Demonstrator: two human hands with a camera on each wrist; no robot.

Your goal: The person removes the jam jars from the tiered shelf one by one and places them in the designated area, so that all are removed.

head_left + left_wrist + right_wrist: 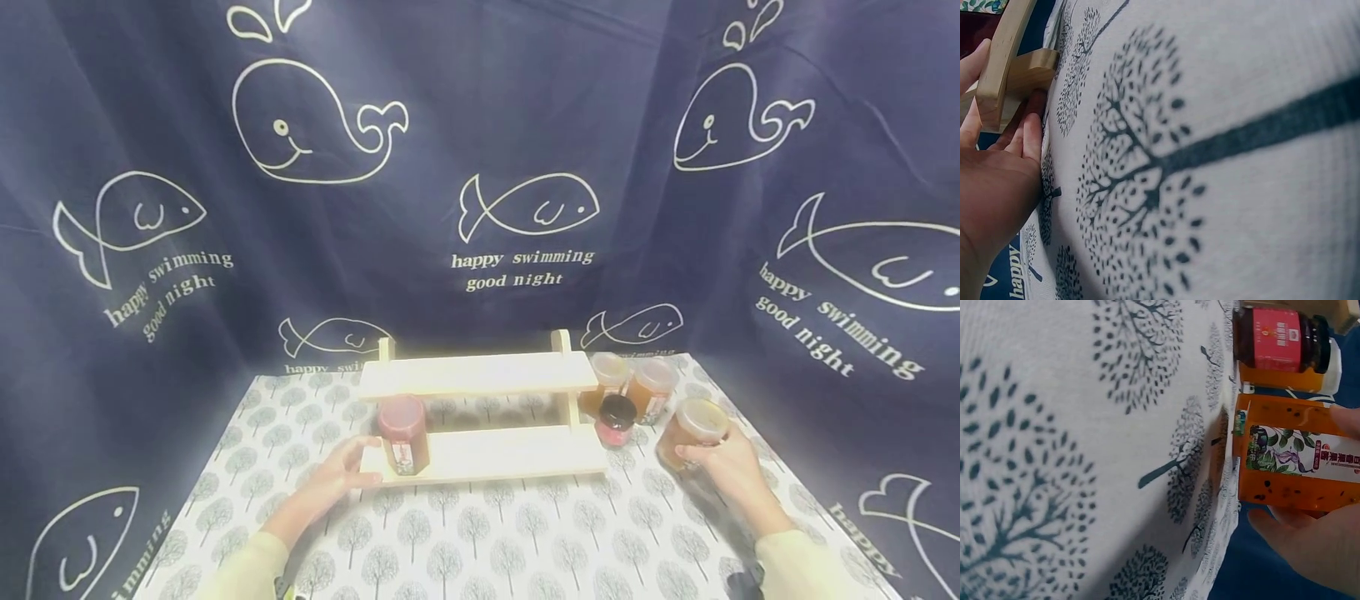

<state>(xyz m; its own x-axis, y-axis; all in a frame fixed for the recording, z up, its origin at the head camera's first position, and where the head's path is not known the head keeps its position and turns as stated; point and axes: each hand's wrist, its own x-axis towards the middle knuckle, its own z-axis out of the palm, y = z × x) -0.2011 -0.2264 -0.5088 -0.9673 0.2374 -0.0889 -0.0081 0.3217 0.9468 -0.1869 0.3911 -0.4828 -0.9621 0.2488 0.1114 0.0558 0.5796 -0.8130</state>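
A two-tier wooden shelf (480, 454) stands on the tree-print cloth. My left hand (341, 482) holds the left end of its lower board; in the left wrist view, the fingers (1032, 134) reach under the wooden board (1004, 69). Beside that hand, a red jar (405, 442) with a pale lid stands upright on the lower board. To the right of the shelf, my right hand (723, 467) grips a jar of orange preserve (1297, 453) with dark seeds and a plant-printed label. Whether this jar touches the cloth, I cannot tell.
At the shelf's right end stand a small dark-lidded jar (617, 421) with a pink label and two amber jars, one behind it (596, 400) and another to the right (651, 392). A navy curtain (480, 125) with whale and fish drawings hangs behind and at both sides.
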